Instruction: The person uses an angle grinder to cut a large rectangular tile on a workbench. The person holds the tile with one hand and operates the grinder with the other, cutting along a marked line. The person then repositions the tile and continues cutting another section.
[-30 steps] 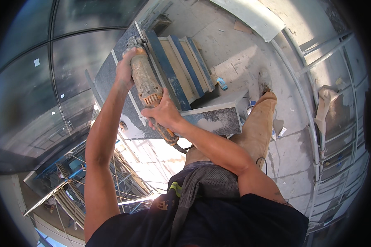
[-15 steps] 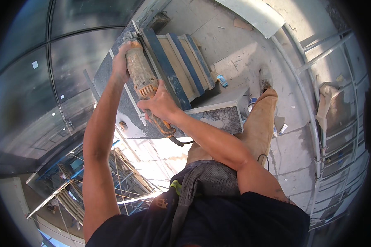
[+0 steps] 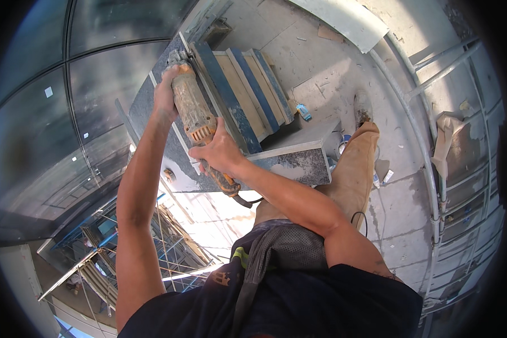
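A dusty angle grinder point(image 3: 191, 107) with an orange and black rear handle lies lengthwise in both my hands. My left hand point(image 3: 164, 96) is closed around its front end, close to the metal head point(image 3: 177, 57). Farther back, my right hand point(image 3: 224, 151) is wrapped round the rear handle, with the power cord point(image 3: 243, 201) trailing below it. The grinder's head is beside the edge of a long grey slab point(image 3: 211, 79); whether the disc touches it is hidden. Blue and tan boards point(image 3: 239, 79) stand side by side just right of the slab.
Dark glass panels point(image 3: 28, 118) rise on the left. Metal railings point(image 3: 428, 186) curve along the right. A speckled grey block point(image 3: 298, 169) sits near my leg point(image 3: 352, 169). A blue tube-like packet point(image 3: 303, 112) lies on the dusty floor. Scaffolding point(image 3: 96, 270) shows below left.
The grinder and both hands have shifted slightly back toward me. Both hands keep their grip.
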Demonstrator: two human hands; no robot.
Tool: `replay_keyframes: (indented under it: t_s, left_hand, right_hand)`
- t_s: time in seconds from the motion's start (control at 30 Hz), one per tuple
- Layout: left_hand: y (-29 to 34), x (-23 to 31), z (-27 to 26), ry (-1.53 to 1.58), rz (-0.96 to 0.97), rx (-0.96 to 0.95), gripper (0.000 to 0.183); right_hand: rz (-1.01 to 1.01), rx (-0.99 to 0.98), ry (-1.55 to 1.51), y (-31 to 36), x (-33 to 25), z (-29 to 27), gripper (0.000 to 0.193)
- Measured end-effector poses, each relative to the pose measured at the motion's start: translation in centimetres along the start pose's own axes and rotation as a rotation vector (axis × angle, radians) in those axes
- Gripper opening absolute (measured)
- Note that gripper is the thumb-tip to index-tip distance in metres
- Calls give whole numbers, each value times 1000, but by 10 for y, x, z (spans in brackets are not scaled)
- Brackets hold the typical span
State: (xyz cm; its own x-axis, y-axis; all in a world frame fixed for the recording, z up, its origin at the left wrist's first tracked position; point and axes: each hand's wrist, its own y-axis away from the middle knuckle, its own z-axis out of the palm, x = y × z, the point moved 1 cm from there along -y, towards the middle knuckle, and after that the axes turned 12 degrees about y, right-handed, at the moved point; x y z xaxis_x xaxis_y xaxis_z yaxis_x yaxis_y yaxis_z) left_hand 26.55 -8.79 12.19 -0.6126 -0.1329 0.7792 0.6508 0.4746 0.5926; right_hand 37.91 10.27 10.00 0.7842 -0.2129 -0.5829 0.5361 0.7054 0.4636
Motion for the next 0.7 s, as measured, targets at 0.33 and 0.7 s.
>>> replay_keyframes:
  t_s: [0.33,0.7]
  left_hand:
    - [4,-1,1,0,-22,12,60]
    - [15,-7,-3,5,-33,-12,58]
  right_hand:
    - [-1,9,18,4,1,0,77]
    - [3,-27,-20,19,4,-2,84]
